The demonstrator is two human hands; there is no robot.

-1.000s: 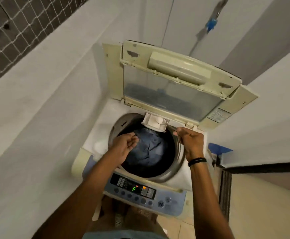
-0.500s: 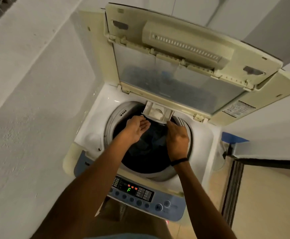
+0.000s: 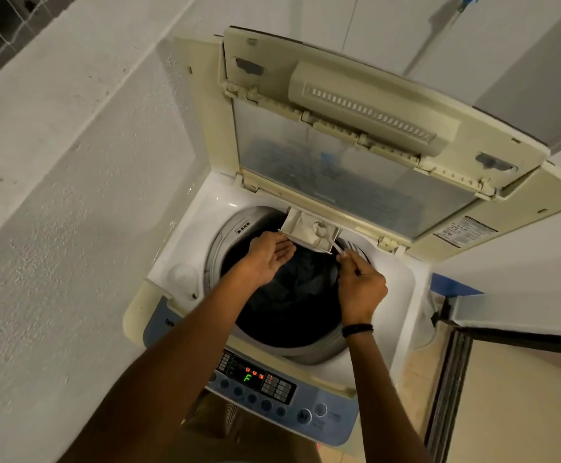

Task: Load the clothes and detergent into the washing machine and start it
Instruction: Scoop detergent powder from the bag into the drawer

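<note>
The top-loading washing machine [image 3: 185, 275] stands with its lid [image 3: 339, 175] folded up at the back. Dark clothes [image 3: 292, 295] lie in the drum. The detergent drawer [image 3: 309, 230] is pulled out over the drum's back rim and holds white powder. My left hand [image 3: 265, 259] is palm up, its straight fingers touching the drawer's front left edge. My right hand [image 3: 361, 289] pinches a small thin white strip [image 3: 339, 250] at the drawer's right corner; what the strip is cannot be told. The control panel [image 3: 255, 379] is lit and shows a green F.
A rough white wall [image 3: 55, 262] runs close along the machine's left side. On the right are a dark door frame [image 3: 449, 379] and a blue object [image 3: 452, 285] behind the machine's corner. A black band circles my right wrist.
My left hand has opened from a curl to palm up at the drawer's front. My right hand has moved from over the drum to the drawer's right corner.
</note>
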